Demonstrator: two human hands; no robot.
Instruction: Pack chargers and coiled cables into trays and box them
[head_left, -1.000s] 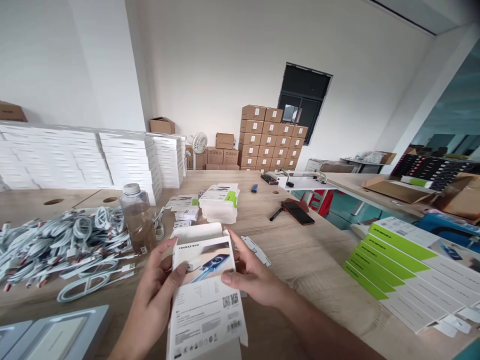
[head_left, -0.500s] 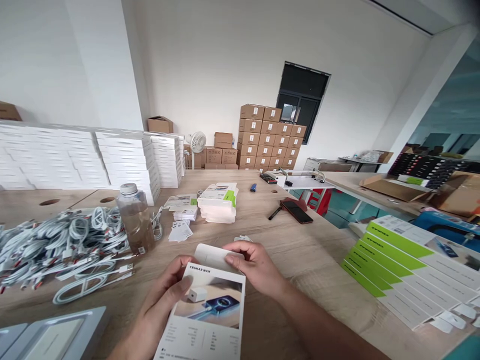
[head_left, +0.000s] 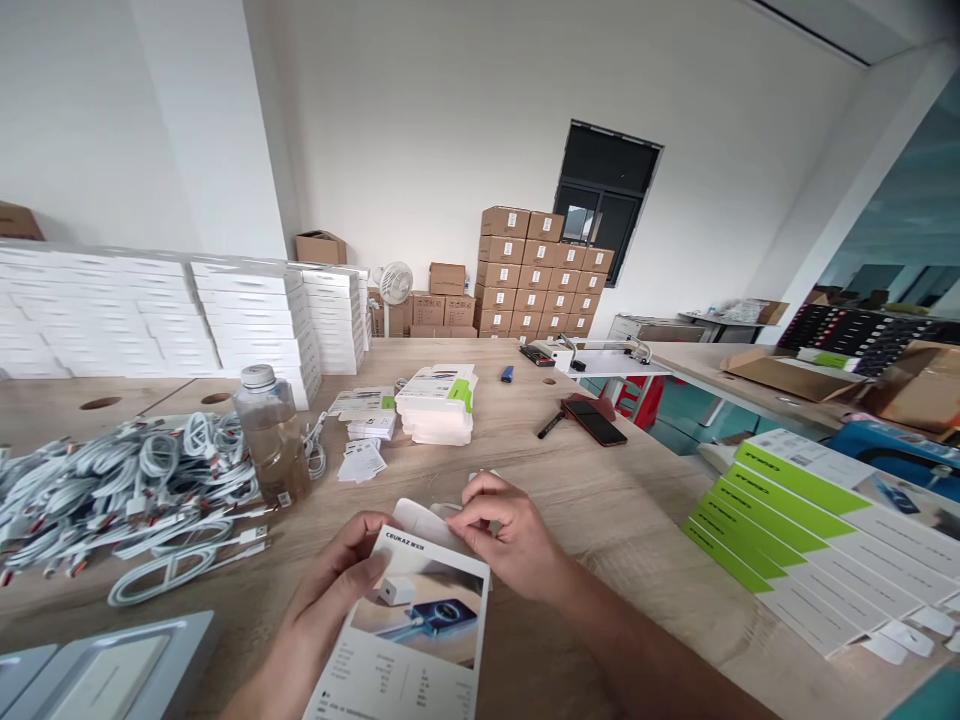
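Now the left hand [head_left: 341, 570] clamps the printed box [head_left: 420, 620], low between both hands; the right hand [head_left: 457, 522] pinches its raised flap [head_left: 414, 516]. Top unclosed, contents hidden; stacked boxes [head_left: 795, 540] stand farther right.

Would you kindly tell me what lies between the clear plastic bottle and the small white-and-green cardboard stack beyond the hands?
In the head view, a coiled white cable and white printed cards lie between the bottle and the stack.
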